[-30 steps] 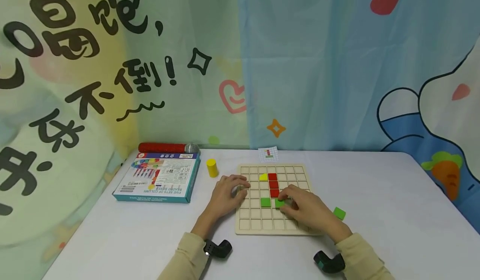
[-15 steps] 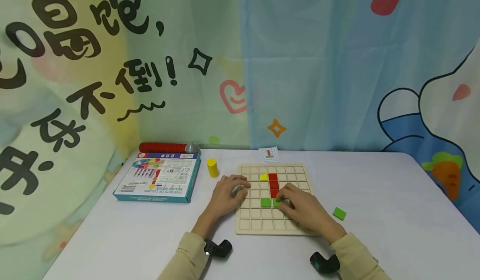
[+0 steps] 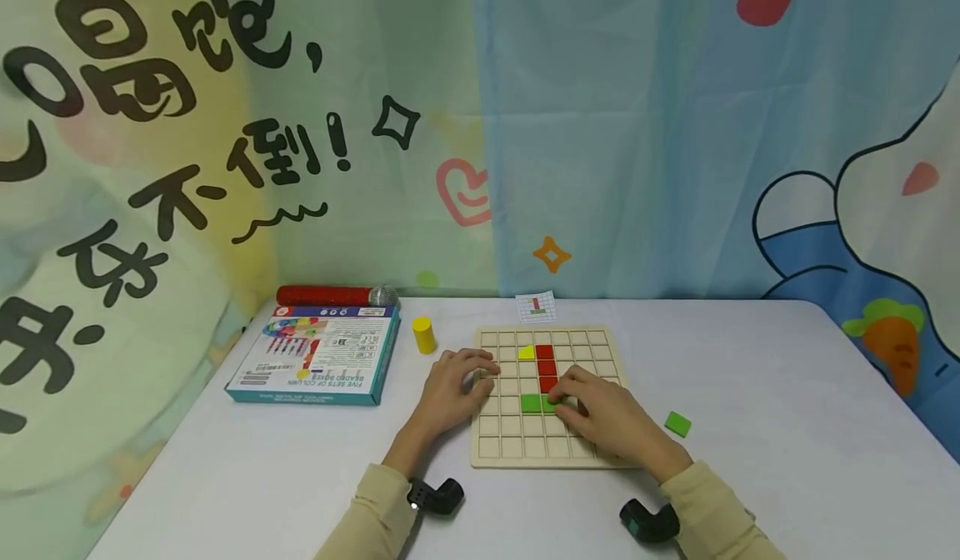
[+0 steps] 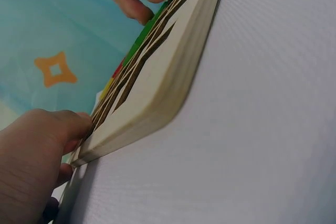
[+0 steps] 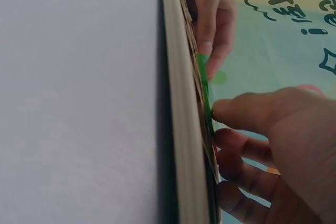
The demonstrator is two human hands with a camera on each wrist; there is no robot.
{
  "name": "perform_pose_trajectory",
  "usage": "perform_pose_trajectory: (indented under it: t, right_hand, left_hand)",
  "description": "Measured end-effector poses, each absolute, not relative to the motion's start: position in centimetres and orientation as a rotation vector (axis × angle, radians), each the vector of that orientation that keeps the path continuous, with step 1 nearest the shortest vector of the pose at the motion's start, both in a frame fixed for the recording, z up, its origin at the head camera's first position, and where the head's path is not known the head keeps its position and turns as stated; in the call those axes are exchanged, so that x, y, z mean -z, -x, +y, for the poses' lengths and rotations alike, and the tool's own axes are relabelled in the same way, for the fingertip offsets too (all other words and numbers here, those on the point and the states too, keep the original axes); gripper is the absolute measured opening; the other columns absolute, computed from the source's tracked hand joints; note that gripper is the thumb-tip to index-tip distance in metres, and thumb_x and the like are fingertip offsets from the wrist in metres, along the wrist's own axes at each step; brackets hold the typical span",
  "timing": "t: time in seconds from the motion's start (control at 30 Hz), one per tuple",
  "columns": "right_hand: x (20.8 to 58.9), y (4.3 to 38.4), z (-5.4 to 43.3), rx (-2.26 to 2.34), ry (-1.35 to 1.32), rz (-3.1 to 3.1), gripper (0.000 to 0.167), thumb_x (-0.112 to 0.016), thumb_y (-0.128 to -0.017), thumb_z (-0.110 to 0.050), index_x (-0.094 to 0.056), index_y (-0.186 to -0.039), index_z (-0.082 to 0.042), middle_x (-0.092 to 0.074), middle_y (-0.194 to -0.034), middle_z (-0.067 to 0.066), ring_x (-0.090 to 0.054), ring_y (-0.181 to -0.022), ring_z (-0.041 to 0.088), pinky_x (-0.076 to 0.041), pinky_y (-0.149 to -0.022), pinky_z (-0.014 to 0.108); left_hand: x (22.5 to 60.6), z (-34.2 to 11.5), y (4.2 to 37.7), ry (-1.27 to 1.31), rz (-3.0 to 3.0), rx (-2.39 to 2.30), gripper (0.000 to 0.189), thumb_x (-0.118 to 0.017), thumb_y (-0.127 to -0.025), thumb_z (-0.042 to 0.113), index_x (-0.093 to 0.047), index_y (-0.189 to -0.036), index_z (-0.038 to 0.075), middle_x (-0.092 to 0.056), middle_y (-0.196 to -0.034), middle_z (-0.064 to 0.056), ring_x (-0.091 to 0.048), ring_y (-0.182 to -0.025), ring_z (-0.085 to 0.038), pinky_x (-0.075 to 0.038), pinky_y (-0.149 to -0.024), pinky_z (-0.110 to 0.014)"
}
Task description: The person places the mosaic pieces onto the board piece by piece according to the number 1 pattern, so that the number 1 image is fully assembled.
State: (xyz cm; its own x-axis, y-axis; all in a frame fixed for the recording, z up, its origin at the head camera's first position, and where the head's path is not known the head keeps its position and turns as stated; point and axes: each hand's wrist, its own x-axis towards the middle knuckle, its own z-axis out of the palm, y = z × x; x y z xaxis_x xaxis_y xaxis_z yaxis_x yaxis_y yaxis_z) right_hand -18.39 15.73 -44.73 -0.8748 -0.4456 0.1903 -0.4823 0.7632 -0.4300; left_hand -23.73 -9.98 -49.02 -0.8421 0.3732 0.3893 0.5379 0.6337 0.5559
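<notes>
A wooden grid board (image 3: 498,447) lies on the white table. My left hand (image 3: 452,385) holds its left edge; in the left wrist view the thumb (image 4: 79,124) lies at the rim. My right hand (image 3: 611,414) is over the board's right half, thumb and index finger pinching a green tile (image 3: 548,404), partly hidden by the fingertips. Directly left of that tile lies another green tile (image 3: 530,403). Red tiles (image 3: 547,368) form a column above, with a yellow tile (image 3: 527,352) at its upper left. One loose green tile (image 3: 678,424) is right of the board.
Behind the board lies a small pattern card (image 3: 536,307). A yellow cylinder (image 3: 423,335) stands to the left, near a flat box (image 3: 315,356) with a red microphone (image 3: 337,296) at its back edge. A printed curtain (image 3: 600,127) hangs behind the table.
My right hand has shifted slightly left with the green tile, closing the gap to the neighbouring green tile. The left hand has stayed on the board's edge.
</notes>
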Motion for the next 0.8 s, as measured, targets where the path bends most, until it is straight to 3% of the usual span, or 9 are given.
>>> perform_pose_trajectory:
  t: [0.47,0.8]
  right_hand:
    - [43.4,19.8,20.7,-0.898,-0.702,-3.005,0.005,-0.061,-0.090,-0.022,-0.059,-0.093,-0.019,-0.053,-0.079,-0.008,-0.047,-0.069,0.006,-0.040,-0.060,0.022]
    - [42.3,19.9,24.8,-1.062,-0.831,-3.109,0.012,-0.060,-0.092,-0.022,-0.058,-0.100,-0.013,-0.055,-0.083,-0.002,-0.047,-0.068,0.005,-0.041,-0.058,0.023]
  left_hand:
    - [48.9,-9.9,23.6,0.730,-2.606,1.004,0.017,-0.064,-0.086,0.021,-0.070,-0.102,0.022,-0.063,-0.121,0.004,-0.052,-0.098,-0.016,-0.037,-0.081,-0.033]
    - [48.9,-9.9,23.6,0.731,-2.618,1.013,0.017,-0.063,-0.087,0.021,-0.070,-0.103,0.021,-0.063,-0.122,0.003,-0.052,-0.099,-0.017,-0.037,-0.082,-0.035]
